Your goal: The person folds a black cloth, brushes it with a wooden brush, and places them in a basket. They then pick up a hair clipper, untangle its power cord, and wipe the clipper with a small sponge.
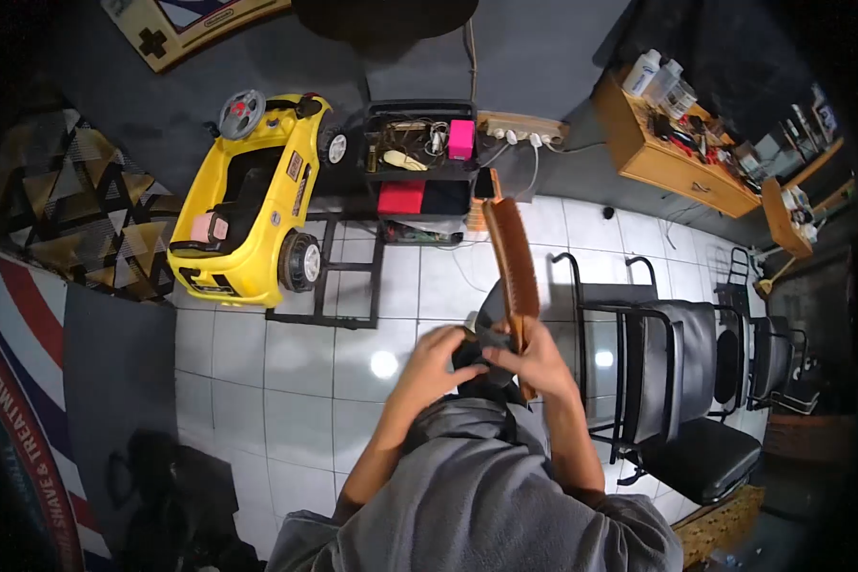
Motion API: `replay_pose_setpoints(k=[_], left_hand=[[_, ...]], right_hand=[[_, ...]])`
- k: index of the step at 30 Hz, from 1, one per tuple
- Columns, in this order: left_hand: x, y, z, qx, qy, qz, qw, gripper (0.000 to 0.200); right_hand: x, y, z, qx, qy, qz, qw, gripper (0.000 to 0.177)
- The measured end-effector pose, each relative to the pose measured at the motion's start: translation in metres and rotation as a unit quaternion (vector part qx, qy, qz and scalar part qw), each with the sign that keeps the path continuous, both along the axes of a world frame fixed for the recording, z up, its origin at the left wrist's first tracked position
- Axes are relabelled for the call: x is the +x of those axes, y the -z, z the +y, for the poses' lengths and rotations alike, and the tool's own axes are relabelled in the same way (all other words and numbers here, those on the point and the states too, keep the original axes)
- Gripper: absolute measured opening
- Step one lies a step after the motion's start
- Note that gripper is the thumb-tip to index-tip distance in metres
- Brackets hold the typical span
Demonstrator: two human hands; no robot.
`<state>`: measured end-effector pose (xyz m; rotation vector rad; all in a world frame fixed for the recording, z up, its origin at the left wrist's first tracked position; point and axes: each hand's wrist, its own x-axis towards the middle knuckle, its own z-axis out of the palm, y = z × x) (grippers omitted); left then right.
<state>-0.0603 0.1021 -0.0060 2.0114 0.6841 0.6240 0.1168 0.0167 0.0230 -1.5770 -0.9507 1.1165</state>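
My right hand (536, 364) is wrapped round the lower part of a long brown brush (513, 257), whose bristled side faces right and whose top end points up and away from me. Close by on the left, my left hand (436, 370) has its fingers curled at a dark item (467, 353) between the two hands. What that item is cannot be made out. Both hands are in front of my grey top (458, 477), near the middle of the view.
A yellow toy car (248, 205) stands at the left, beside a black cart (419, 176) holding cables and boxes. Black chairs (677, 381) are on the right. Bottles and tools lie on a wooden drawer unit (677, 172) at the upper right.
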Motion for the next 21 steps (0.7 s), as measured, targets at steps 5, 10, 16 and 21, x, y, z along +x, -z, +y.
replay_pose_setpoints(k=[5, 10, 16, 21], left_hand=[[-0.004, 0.028, -0.053, -0.069, 0.015, -0.042, 0.997, 0.026], [-0.007, 0.015, -0.073, -0.091, 0.054, -0.076, 0.991, 0.020], [0.005, 0.005, -0.083, -0.117, 0.013, -0.031, 0.993, 0.017], [0.019, 0.003, -0.090, -0.131, 0.071, 0.005, 0.989, 0.014]], right_hand=[[-0.030, -0.022, -0.051, -0.046, 0.071, -0.036, 0.996, 0.022], [-0.030, -0.024, -0.084, -0.062, 0.133, -0.020, 0.989, 0.022], [0.003, 0.000, -0.103, 0.012, 0.165, -0.148, 0.975, 0.024], [0.052, -0.017, -0.120, -0.005, 0.077, -0.304, 0.949, 0.025]])
